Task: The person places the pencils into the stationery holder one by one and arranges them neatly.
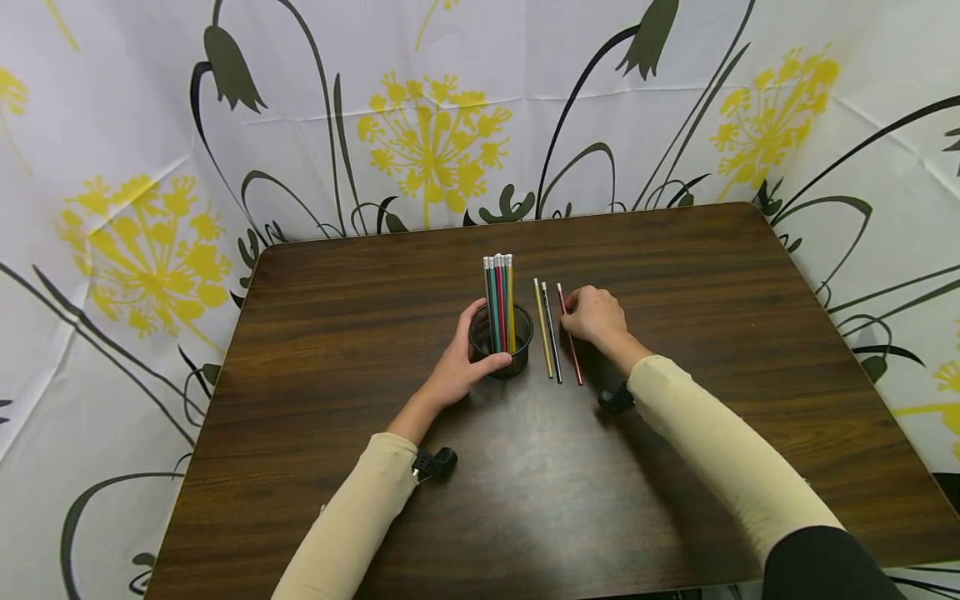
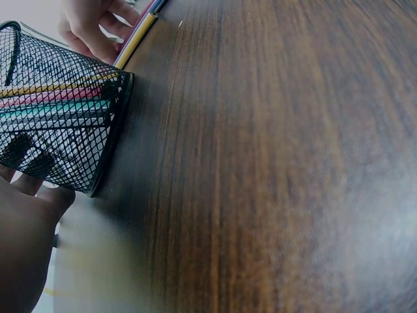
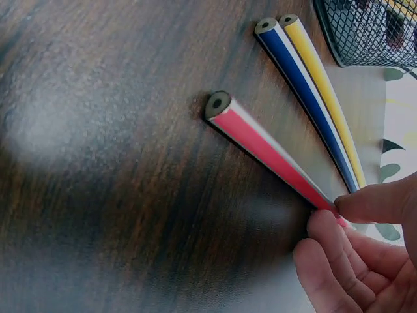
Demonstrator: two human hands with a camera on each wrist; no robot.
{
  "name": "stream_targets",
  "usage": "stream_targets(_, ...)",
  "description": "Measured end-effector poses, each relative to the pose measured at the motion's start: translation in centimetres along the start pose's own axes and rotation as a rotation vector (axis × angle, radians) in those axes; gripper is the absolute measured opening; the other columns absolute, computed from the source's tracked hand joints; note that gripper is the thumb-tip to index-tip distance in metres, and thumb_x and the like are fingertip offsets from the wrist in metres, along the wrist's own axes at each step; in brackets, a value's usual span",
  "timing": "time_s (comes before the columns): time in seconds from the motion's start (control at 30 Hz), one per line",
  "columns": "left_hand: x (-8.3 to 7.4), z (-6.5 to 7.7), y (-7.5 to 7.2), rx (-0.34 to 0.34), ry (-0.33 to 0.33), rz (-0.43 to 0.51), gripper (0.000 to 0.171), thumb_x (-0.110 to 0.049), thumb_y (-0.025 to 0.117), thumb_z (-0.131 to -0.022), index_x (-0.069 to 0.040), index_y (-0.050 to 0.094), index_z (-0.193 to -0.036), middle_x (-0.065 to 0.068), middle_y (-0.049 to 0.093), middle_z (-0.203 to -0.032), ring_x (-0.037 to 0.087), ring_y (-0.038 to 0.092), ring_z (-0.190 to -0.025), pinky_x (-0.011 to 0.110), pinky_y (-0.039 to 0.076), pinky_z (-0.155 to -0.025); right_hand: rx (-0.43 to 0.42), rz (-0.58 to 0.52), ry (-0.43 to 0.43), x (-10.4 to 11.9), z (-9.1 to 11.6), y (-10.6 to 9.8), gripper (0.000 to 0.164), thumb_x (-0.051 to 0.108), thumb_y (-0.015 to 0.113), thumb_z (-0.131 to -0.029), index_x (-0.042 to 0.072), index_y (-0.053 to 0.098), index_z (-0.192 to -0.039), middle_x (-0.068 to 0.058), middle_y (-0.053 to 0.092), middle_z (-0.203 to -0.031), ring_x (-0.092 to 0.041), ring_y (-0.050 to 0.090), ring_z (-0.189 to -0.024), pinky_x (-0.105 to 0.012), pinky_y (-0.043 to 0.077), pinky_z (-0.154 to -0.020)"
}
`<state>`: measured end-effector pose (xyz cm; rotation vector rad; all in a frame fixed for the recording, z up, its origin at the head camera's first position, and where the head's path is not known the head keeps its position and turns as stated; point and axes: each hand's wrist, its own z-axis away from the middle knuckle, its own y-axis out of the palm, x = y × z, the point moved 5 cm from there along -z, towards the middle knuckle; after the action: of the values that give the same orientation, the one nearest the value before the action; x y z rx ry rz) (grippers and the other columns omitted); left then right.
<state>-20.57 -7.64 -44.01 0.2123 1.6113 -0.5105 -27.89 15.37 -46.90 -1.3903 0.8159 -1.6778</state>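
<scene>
A black mesh pencil cup (image 1: 517, 354) stands upright on the table, with several pencils (image 1: 498, 304) leaning together inside it, eraser ends up. My left hand (image 1: 467, 354) is curled round the cup's left side, thumb across its front. To the right of the cup, a yellow pencil (image 1: 543, 329) and a dark blue pencil (image 3: 306, 98) lie close together. My right hand (image 1: 595, 315) pinches a red pencil (image 3: 270, 153) between thumb and fingers near its far end; its unsharpened near end is at the tabletop.
The brown wood-grain table (image 1: 337, 333) has its far edge against a white cloth (image 1: 465, 50) printed with yellow and grey-green plants. Dark wrist-worn devices sit by both sleeves, one of them the left device (image 1: 435, 463).
</scene>
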Motion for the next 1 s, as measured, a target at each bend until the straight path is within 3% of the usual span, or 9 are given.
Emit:
stream_targets(0.13,1.0,-0.3,0.0,0.0,0.013,0.014,0.086,-0.007,0.068,-0.091,-0.012,0.012,-0.156,0.018,0.029,-0.153,0.033,0.028,-0.14,0.058,0.025,-0.11,0.0,-0.029,0.001,-0.1,0.1,-0.2,0.025,0.02,0.067,-0.083,0.008,0.072,-0.103,-0.01,0.07,-0.098,-0.03,0.062,-0.087,-0.048,0.05,-0.077)
stream_targets(0.27,2.8,-0.7,-0.1,-0.012,0.014,0.013,0.087,-0.013,0.07,-0.091,-0.022,0.013,-0.156,0.013,0.029,-0.154,0.028,0.028,-0.14,0.056,0.025,-0.111,-0.018,-0.089,-0.007,0.2,0.3,-1.1,0.025,0.021,0.066,-0.085,0.009,0.072,-0.106,-0.006,0.071,-0.093,-0.026,0.063,-0.082,-0.044,0.05,-0.072)
stream_targets(0.43,3.8,-0.8,-0.2,-0.033,0.015,-0.004,0.086,-0.019,0.072,-0.09,-0.033,0.016,-0.154,0.003,0.032,-0.152,0.019,0.031,-0.139,0.05,0.028,-0.111,-0.134,-0.189,-0.041,2.0,1.4,-3.7,0.025,0.021,0.064,-0.085,0.013,0.072,-0.108,-0.001,0.072,-0.088,-0.022,0.064,-0.078,-0.041,0.047,-0.067)
stream_targets(0.57,3.7,-0.8,-0.2,-0.041,0.025,-0.012,0.085,-0.021,0.073,-0.09,-0.036,0.017,-0.152,0.001,0.033,-0.151,0.016,0.032,-0.138,0.048,0.029,-0.111,-0.291,-0.3,-0.124,4.0,2.7,-6.6,0.026,0.02,0.065,-0.086,0.015,0.072,-0.11,0.0,0.072,-0.086,-0.018,0.063,-0.072,-0.037,0.044,-0.06)
stream_targets(0.73,3.6,-0.8,-0.2,-0.039,0.033,-0.014,0.086,-0.02,0.073,-0.089,-0.034,0.017,-0.153,0.003,0.034,-0.151,0.018,0.032,-0.138,0.049,0.027,-0.112,-0.447,-0.521,-0.281,6.5,4.6,-9.4,0.026,0.017,0.069,-0.088,0.01,0.071,-0.113,-0.001,0.071,-0.086,-0.013,0.063,-0.067,-0.026,0.043,-0.056)
stream_targets(0.87,2.5,-0.5,-0.2,-0.022,0.036,-0.005,0.086,-0.015,0.071,-0.091,-0.026,0.015,-0.155,0.009,0.033,-0.152,0.023,0.031,-0.14,0.051,0.025,-0.112,-0.466,-0.644,-0.426,8.5,6.1,-9.9,0.024,0.012,0.07,-0.088,0.007,0.07,-0.112,-0.003,0.071,-0.089,-0.012,0.064,-0.066,-0.022,0.048,-0.058)
stream_targets(1.0,0.4,-0.2,0.0,0.005,0.043,0.017,0.083,-0.005,0.066,-0.092,-0.012,0.013,-0.155,0.017,0.03,-0.152,0.031,0.029,-0.14,0.057,0.023,-0.112,-0.412,-0.649,-0.525,10.0,7.2,-8.7,0.022,0.01,0.071,-0.088,0.005,0.068,-0.11,-0.002,0.072,-0.09,-0.01,0.066,-0.065,-0.026,0.052,-0.058)
